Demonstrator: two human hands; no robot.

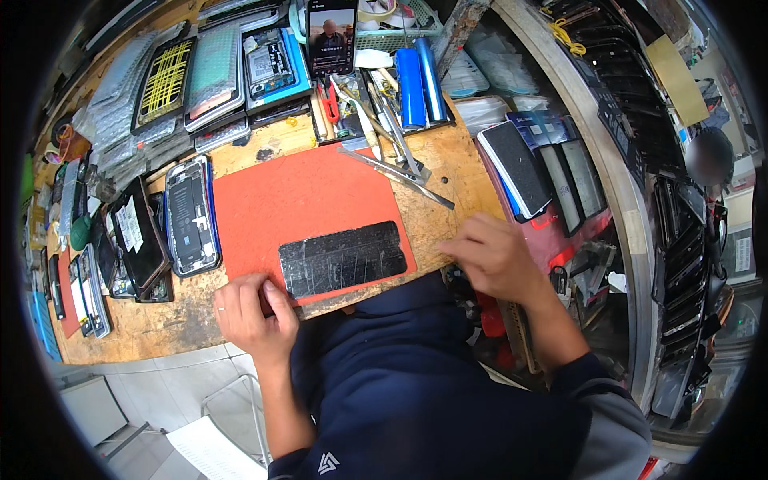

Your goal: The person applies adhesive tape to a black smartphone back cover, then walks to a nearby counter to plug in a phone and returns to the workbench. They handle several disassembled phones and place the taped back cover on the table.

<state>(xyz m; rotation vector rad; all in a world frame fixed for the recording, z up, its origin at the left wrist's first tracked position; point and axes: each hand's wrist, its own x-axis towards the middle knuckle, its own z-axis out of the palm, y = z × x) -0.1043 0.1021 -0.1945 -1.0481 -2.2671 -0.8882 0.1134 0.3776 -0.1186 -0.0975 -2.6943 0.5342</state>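
A black phone-sized screen panel (342,260), scratched and smudged, lies flat on an orange-red mat (308,192) near the bench's front edge. My left hand (254,316) rests by the panel's left end with its fingers curled in and the thumb beside them. Whether that thumb touches the panel I cannot tell. Past the mat's right side, my right hand (496,256) is closed in a pinch over the bench edge. What either hand holds, if anything, is hidden. Metal tweezers (396,176) and other thin tools lie across the mat's far right corner.
An opened phone (192,216) stands left of the mat, with more phone parts beyond. Stacked screens (216,76) line the back left. A lit phone (331,36) leans above a tool tray, beside blue cylinders (410,88). Phones and a metal-framed case (596,144) flank the right.
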